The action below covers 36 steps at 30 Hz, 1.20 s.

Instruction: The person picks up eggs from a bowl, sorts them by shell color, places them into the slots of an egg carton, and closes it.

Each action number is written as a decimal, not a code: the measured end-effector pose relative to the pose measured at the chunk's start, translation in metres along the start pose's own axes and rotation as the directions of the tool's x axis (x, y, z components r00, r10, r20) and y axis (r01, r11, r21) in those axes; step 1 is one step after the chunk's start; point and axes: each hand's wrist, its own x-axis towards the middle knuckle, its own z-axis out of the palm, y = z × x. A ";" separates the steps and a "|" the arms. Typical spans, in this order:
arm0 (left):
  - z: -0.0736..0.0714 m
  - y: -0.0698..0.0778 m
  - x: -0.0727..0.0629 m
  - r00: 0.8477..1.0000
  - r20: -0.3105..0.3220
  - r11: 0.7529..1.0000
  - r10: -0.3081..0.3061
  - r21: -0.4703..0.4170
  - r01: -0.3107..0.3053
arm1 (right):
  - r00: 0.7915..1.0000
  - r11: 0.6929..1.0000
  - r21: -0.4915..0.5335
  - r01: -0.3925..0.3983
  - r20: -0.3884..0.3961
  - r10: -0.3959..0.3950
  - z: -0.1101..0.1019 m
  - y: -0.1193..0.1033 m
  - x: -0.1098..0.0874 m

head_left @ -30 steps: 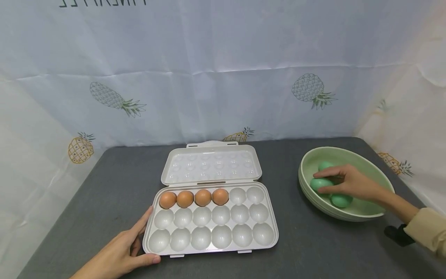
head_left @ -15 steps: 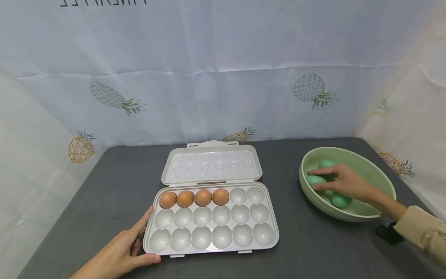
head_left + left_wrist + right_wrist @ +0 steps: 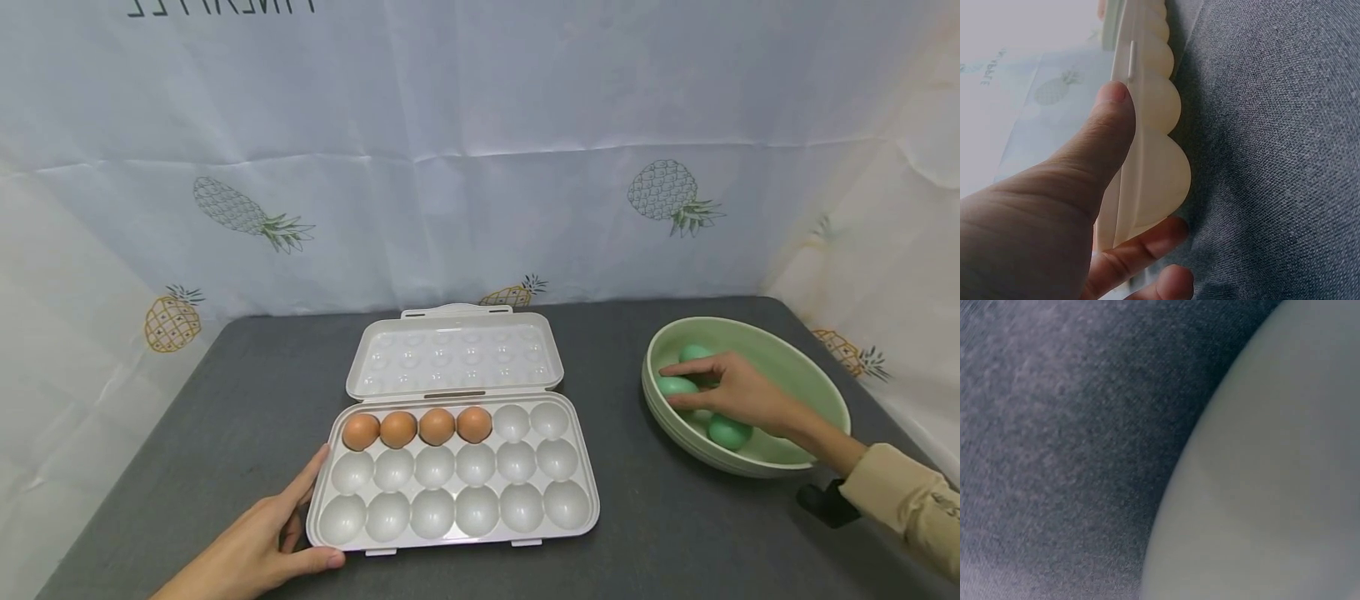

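Four brown eggs (image 3: 437,426) sat in the egg tray (image 3: 456,467), leaving fourteen pockets unfilled, so filling seemed barely begun. The left hand (image 3: 262,525) gripped the tray's near left corner. Right of the tray, inside a green bowl (image 3: 787,375), the right hand (image 3: 738,387) pinched one green egg (image 3: 673,386); two others (image 3: 730,432) lay nearby.

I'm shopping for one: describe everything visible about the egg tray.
The egg tray, off-white and plastic-looking, lies open on the dark table, its dimpled lid folded back. The base has three rows of six round cups; four brown eggs fill the back row's leftmost ones. Two small tabs edge the front. The left hand holds its near left corner.
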 end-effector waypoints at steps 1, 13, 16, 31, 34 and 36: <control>0.000 0.000 0.000 1.000 -0.002 1.000 -0.002 0.002 0.002 | 1.000 1.000 -0.002 -0.003 -0.007 0.003 0.000 0.000 0.000; 0.000 0.002 -0.001 1.000 -0.007 1.000 -0.004 -0.001 0.004 | 0.997 1.000 0.011 -0.023 -0.074 0.024 -0.002 -0.007 0.001; 0.000 0.002 -0.001 1.000 -0.006 1.000 -0.003 0.000 0.003 | 0.995 0.999 0.016 -0.029 -0.097 0.030 -0.005 -0.010 0.001; 0.000 0.003 -0.001 1.000 -0.022 1.000 -0.005 0.015 0.006 | 0.971 0.995 0.096 -0.004 -0.237 0.026 -0.016 -0.046 0.002; 0.000 0.003 -0.001 1.000 -0.020 1.000 -0.005 0.008 0.005 | 0.971 0.989 0.148 0.023 -0.238 0.013 -0.014 -0.054 0.003; 0.000 0.002 -0.001 1.000 -0.017 1.000 -0.004 0.006 0.004 | 0.972 0.983 0.181 0.041 -0.233 0.002 -0.011 -0.059 0.004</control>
